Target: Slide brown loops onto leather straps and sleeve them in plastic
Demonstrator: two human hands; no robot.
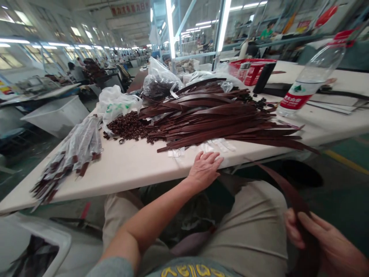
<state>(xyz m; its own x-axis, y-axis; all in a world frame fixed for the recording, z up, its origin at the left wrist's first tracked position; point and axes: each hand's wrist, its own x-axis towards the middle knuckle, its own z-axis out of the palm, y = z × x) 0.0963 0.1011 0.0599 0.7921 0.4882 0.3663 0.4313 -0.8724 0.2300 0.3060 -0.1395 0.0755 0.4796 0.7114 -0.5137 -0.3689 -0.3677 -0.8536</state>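
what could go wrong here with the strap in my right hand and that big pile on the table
1. The long dark brown leather strap held in the right hand arcs below the white table edge toward the floor; it might drag or snag.
2. The heap of brown leather straps overhangs the table's right edge, so some could slide off.
3. The clear plastic water bottle with a red label is tilted beside the heap and could roll.
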